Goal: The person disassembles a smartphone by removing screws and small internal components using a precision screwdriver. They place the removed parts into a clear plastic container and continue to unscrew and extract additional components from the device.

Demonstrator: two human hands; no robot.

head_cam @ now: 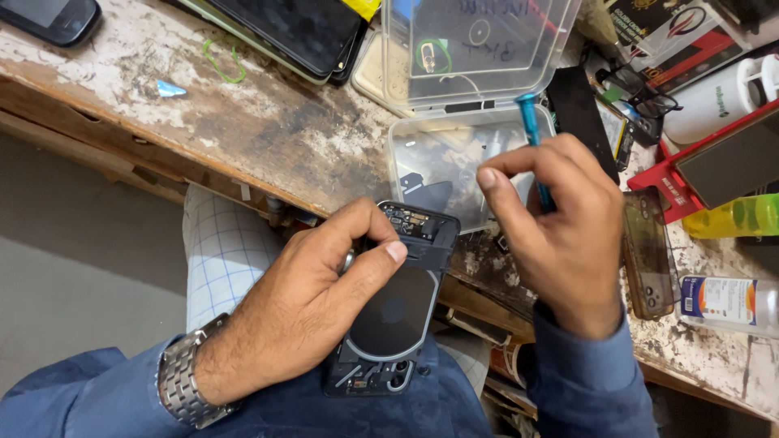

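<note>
At the near edge of the worn, paint-flecked wooden desk (268,138), the left hand (312,284) grips a black smartphone with its back cover removed (393,316), exposing a round dark coil and a circuit board at the far end. The thumb and forefinger close over the phone's upper part, and the phone rests above the lap, tilted slightly, with its far end at the desk edge. A metal-link wristwatch (187,377) sits on the left wrist.

The right hand (560,235) holds a blue-handled screwdriver (531,134) pinched between the fingers, with the handle pointing away from the body. The tool tip is hidden behind the hand.

Just beyond both hands lies an open clear plastic box (438,150) with its lid raised, containing small dark parts. A smoky translucent phone case (647,251) lies just right of the right hand.
</note>
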